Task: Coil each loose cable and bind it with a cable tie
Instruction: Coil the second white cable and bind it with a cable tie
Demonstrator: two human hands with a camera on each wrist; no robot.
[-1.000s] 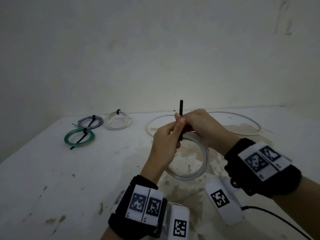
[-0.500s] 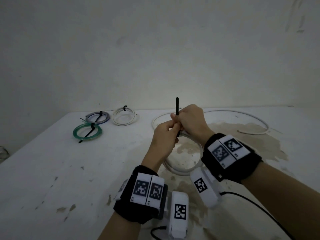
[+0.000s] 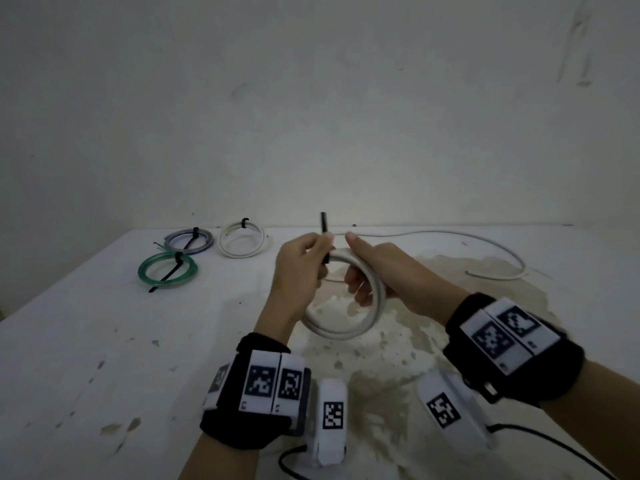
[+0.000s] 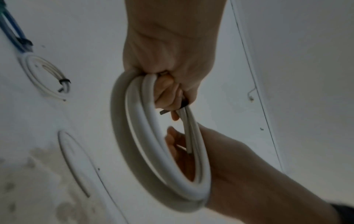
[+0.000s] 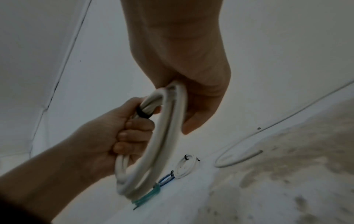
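A white cable coil (image 3: 343,332) hangs above the table between both hands. A black cable tie (image 3: 324,226) is looped round its top, with the tail pointing up. My left hand (image 3: 301,261) pinches the tie, and its fingers curl round the strands there. In the right wrist view the tie (image 5: 142,114) shows as a black band beside the left hand's fingers (image 5: 134,133). My right hand (image 3: 381,271) grips the coil's right side with the thumb raised. In the left wrist view its fingers reach through the coil (image 4: 130,136).
Three bound coils lie at the table's far left: green (image 3: 167,271), blue-grey (image 3: 188,240) and white (image 3: 241,241). A loose white cable (image 3: 485,244) curves across the far right. A stained patch (image 3: 433,271) spreads under the hands. A wall stands behind the table.
My right hand has left the tie and moved to the coil's right side. The hands now stand apart. The coil has tilted up off the table.
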